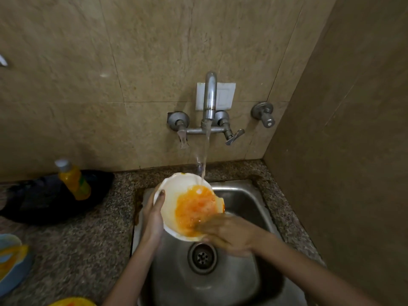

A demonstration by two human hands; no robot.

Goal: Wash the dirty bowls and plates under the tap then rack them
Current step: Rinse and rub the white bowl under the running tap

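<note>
Right hand (229,235), blurred, lies flat-fingered on the orange residue inside the bowl (176,191) at its near rim; left hand (154,214) grips the bowl's left rim, thumb inside; bowl tilted over the sink (242,202), under the tap's (209,96) running stream; yellow bottle (74,180) on the counter (88,239), far left; blue plate (11,261) at the left edge.

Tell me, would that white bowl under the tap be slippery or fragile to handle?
Probably slippery: water runs onto the white bowl and orange sauce coats its inside. Likely stiff and light: the left hand holds it tilted by one rim. Fragility: cannot tell.
</note>
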